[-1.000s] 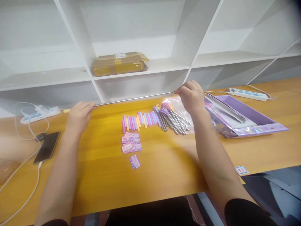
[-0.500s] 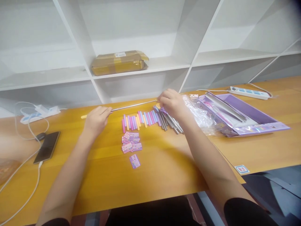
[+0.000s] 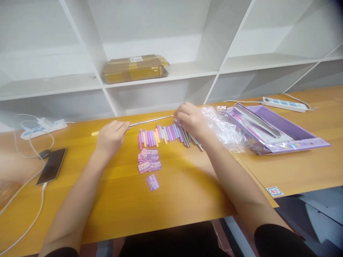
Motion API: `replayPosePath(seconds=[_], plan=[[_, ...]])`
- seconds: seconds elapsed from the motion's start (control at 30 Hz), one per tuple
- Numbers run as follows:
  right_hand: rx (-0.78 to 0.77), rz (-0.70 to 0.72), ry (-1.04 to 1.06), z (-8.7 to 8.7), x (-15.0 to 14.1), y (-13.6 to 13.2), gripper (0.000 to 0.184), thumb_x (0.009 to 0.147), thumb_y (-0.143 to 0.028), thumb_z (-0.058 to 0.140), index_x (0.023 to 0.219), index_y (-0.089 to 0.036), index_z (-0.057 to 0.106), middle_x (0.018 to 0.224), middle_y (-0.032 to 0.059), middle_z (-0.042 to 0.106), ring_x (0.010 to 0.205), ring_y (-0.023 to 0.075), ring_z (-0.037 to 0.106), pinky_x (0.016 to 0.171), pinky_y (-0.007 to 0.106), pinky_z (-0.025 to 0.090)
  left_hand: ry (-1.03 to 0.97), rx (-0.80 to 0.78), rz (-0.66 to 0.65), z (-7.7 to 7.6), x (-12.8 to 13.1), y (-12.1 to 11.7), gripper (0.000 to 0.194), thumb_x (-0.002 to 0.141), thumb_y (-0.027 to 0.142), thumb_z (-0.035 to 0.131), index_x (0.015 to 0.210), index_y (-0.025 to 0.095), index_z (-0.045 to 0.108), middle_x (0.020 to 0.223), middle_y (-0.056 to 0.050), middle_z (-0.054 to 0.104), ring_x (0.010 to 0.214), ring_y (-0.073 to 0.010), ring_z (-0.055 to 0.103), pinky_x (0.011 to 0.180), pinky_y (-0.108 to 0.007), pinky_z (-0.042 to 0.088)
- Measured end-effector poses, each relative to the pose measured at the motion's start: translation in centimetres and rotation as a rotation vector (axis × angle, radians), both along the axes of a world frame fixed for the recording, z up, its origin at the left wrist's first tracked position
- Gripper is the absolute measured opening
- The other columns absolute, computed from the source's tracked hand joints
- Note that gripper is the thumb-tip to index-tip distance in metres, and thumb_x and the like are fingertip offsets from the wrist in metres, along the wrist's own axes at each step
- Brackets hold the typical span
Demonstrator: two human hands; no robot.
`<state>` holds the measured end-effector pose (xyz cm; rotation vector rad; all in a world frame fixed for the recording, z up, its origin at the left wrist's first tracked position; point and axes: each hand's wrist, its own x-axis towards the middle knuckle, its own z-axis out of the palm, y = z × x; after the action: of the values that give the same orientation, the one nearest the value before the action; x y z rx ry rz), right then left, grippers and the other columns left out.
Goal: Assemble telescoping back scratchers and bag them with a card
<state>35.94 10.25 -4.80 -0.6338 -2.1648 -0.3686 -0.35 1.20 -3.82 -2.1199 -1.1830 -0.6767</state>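
1. Can't read any brand or text: not on white label (image 3: pixel 136 59) of the taped parcel (image 3: pixel 115 74) on the shelf (image 3: pixel 184 72), not on printed cards (image 3: pixel 153 182), not on sticker (image 3: pixel 274 191) at near edge of desk (image 3: pixel 120 214), right of the seam. Too small or blurred.
2. Count two hands, well apart, both clamped on one metal rod (image 3: pixel 150 121): left hand (image 3: pixel 112 137) near yellow-handled end, right hand (image 3: pixel 190 119) pinching far tip.
3. Find rod held slightly tilted near desk's far edge, just beyond row of coloured sticks (image 3: pixel 150 138).
4. Count roughly twenty sticks, overlapping; one card apart nearer the front edge, several more heaped, exact number hidden.
5. See several metal tubes (image 3: pixel 184 137) partly under right hand; can't count them.
6. Toward right end: one crumpled clear plastic wrap (image 3: pixel 223 126), one open purple box (image 3: pixel 297 145).
7. Count two power strips by far edge, one left (image 3: pixel 29 133), one right (image 3: pixel 285 104); one phone (image 3: pixel 52 166) plugged in at left.
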Motion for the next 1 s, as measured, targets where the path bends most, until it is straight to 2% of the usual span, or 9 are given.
replayPosePath(seconds=[0.13, 0.27, 0.4, 0.57, 0.67, 0.73, 0.8, 0.9, 1.0], plan=[[0.004, 0.028, 0.024, 0.0, -0.3, -0.1, 0.037, 0.094, 0.005, 0.053, 0.070, -0.023, 0.051, 0.089, 0.0046, 0.068, 0.083, 0.0207, 0.051, 0.072, 0.038, 0.041, 0.026, 0.017, 0.005, 0.3, 0.3, -0.4, 0.027, 0.109, 0.017, 0.048, 0.108, 0.023, 0.074, 0.091, -0.008, 0.079, 0.078, -0.0225, 0.067, 0.065, -0.037, 0.044], [0.045, 0.056, 0.021, 0.3, -0.5, -0.3, 0.038, 0.098, 0.003, 0.051, 0.070, -0.024, 0.047, 0.087, 0.0048, 0.068, 0.082, 0.0206, 0.051, 0.071, 0.037, 0.041, 0.041, 0.032, 0.018, 0.4, 0.5, -0.6, 0.028, 0.109, 0.015, 0.048, 0.108, 0.023, 0.074, 0.089, -0.007, 0.078, 0.077, -0.0223, 0.066, 0.066, -0.036, 0.043], [-0.038, 0.067, 0.039, 0.5, -1.2, -1.1, 0.038, 0.102, -0.003, 0.051, 0.070, -0.024, 0.044, 0.088, 0.0055, 0.066, 0.084, 0.0217, 0.052, 0.073, 0.038, 0.042, 0.023, 0.017, -0.006, 0.5, 0.8, -1.0, 0.026, 0.108, 0.012, 0.049, 0.109, 0.023, 0.073, 0.088, -0.007, 0.077, 0.078, -0.0231, 0.065, 0.066, -0.037, 0.042], [-0.142, 0.164, -0.024, -1.0, -5.6, -4.3, 0.034, 0.106, -0.012, 0.050, 0.075, -0.026, 0.053, 0.087, 0.0042, 0.063, 0.084, 0.0218, 0.053, 0.075, 0.039, 0.042, 0.111, -0.016, -0.093, -1.1, 3.6, -1.3, 0.026, 0.106, 0.009, 0.050, 0.105, 0.023, 0.072, 0.079, -0.006, 0.072, 0.072, -0.0218, 0.059, 0.062, -0.037, 0.039], [-0.213, 0.220, -0.050, -2.4, -8.6, -6.4, 0.034, 0.107, -0.013, 0.048, 0.075, -0.025, 0.052, 0.078, 0.0019, 0.057, 0.075, 0.0194, 0.048, 0.071, 0.036, 0.040, 0.153, 0.013, -0.169, -2.4, 5.3, -1.3, 0.030, 0.103, 0.004, 0.048, 0.089, 0.022, 0.069, 0.070, -0.004, 0.064, 0.064, -0.0197, 0.053, 0.058, -0.036, 0.034], [-0.197, 0.216, -0.075, -2.8, -9.5, -7.0, 0.034, 0.107, -0.013, 0.048, 0.076, -0.025, 0.053, 0.076, 0.0012, 0.056, 0.072, 0.0184, 0.045, 0.070, 0.035, 0.037, 0.160, 0.029, -0.203, -2.9, 5.7, -1.1, 0.032, 0.101, 0.002, 0.049, 0.080, 0.021, 0.065, 0.068, -0.003, 0.062, 0.062, -0.0186, 0.051, 0.057, -0.035, 0.033], [-0.118, 0.193, -0.112, -2.6, -9.2, -6.7, 0.035, 0.108, -0.013, 0.048, 0.076, -0.024, 0.056, 0.077, 0.0017, 0.057, 0.073, 0.0187, 0.044, 0.070, 0.036, 0.035, 0.166, 0.042, -0.169, -2.8, 5.5, -1.0, 0.032, 0.101, 0.001, 0.049, 0.083, 0.020, 0.067, 0.069, -0.003, 0.063, 0.064, -0.0190, 0.051, 0.057, -0.036, 0.032], [0.002, 0.155, -0.158, -1.5, -7.3, -5.2, 0.037, 0.112, -0.014, 0.046, 0.079, -0.023, 0.059, 0.079, 0.0029, 0.060, 0.077, 0.0198, 0.045, 0.072, 0.037, 0.032, 0.169, 0.015, -0.043, -2.1, 4.6, -1.0, 0.028, 0.103, 0.004, 0.050, 0.095, 0.019, 0.072, 0.072, -0.004, 0.065, 0.069, -0.0211, 0.053, 0.059, -0.036, 0.032], [0.020, 0.058, -0.128, -0.4, -5.3, -3.8, 0.029, 0.114, -0.020, 0.050, 0.087, -0.023, 0.061, 0.087, 0.0051, 0.066, 0.082, 0.0214, 0.049, 0.075, 0.037, 0.033, 0.159, -0.065, 0.053, -1.4, 3.8, -1.1, 0.027, 0.104, 0.007, 0.052, 0.092, 0.020, 0.072, 0.074, -0.005, 0.067, 0.072, -0.0217, 0.055, 0.061, -0.036, 0.032]])
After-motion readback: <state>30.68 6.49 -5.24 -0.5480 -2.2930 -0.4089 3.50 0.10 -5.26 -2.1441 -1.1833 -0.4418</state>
